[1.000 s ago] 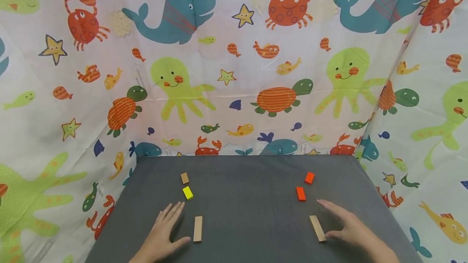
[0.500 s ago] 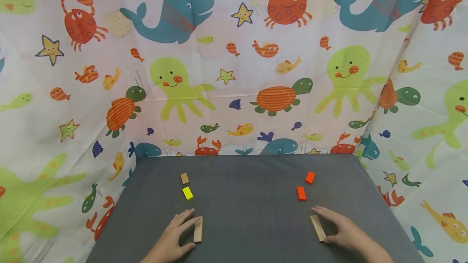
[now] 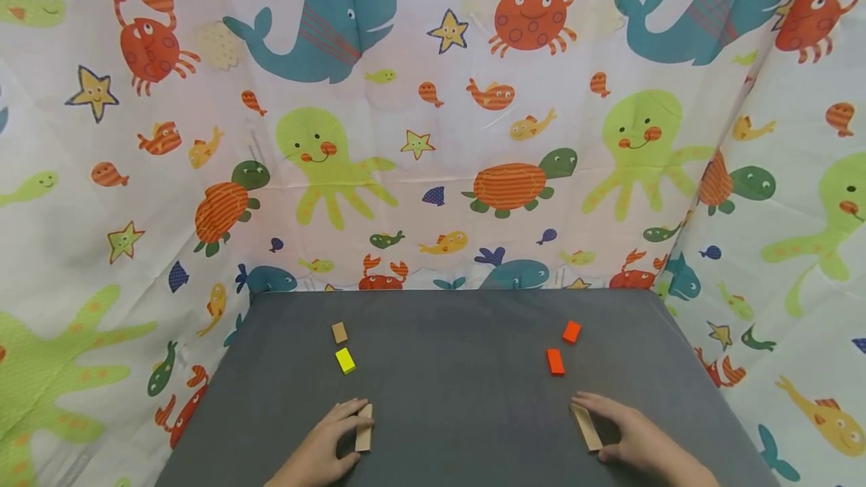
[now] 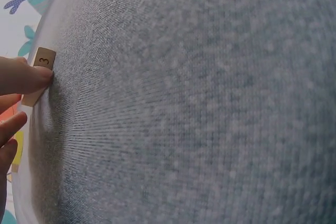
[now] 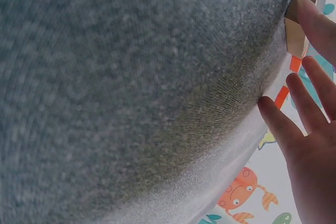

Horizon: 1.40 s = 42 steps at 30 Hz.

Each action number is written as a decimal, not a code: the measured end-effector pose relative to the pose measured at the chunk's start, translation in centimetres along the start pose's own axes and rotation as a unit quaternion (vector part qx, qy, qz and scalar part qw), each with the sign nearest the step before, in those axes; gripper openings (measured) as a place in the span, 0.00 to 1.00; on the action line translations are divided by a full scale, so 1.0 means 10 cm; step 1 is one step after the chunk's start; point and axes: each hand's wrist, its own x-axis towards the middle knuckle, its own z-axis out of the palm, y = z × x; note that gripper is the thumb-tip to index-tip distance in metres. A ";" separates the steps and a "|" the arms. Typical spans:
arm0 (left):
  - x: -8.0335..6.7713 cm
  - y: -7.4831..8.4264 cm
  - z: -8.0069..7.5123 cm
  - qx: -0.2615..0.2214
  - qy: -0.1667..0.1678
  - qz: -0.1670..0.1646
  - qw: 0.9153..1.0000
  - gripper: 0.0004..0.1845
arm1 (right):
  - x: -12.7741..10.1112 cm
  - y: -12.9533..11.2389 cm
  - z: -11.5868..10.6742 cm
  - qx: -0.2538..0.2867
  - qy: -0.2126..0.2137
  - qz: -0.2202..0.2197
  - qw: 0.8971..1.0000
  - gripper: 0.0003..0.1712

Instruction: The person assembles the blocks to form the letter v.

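Between left fingers (image 3: pixel 348 413), wooden block (image 3: pixel 364 428)

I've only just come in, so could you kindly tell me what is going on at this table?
A person is working with both bare hands on a grey table among small blocks. The left hand grips a long wooden block, and the right hand grips another long wooden block; both blocks sit low on the cloth. Farther back lie a small wooden block and a yellow block on the left, and two orange blocks on the right, untouched.
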 end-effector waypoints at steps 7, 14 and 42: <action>0.05 -0.01 0.00 0.000 -0.008 -0.003 1.000 0.23 | 0.02 -0.01 -0.02 0.044 -0.024 0.027 0.998 0.45; 0.09 -0.03 0.00 0.005 -0.020 -0.012 1.000 0.21 | 0.03 -0.01 0.00 0.058 -0.041 0.048 0.996 0.46; 0.14 0.07 0.04 0.005 0.020 -0.003 1.000 0.17 | 0.06 0.02 0.01 0.050 -0.057 0.045 0.996 0.49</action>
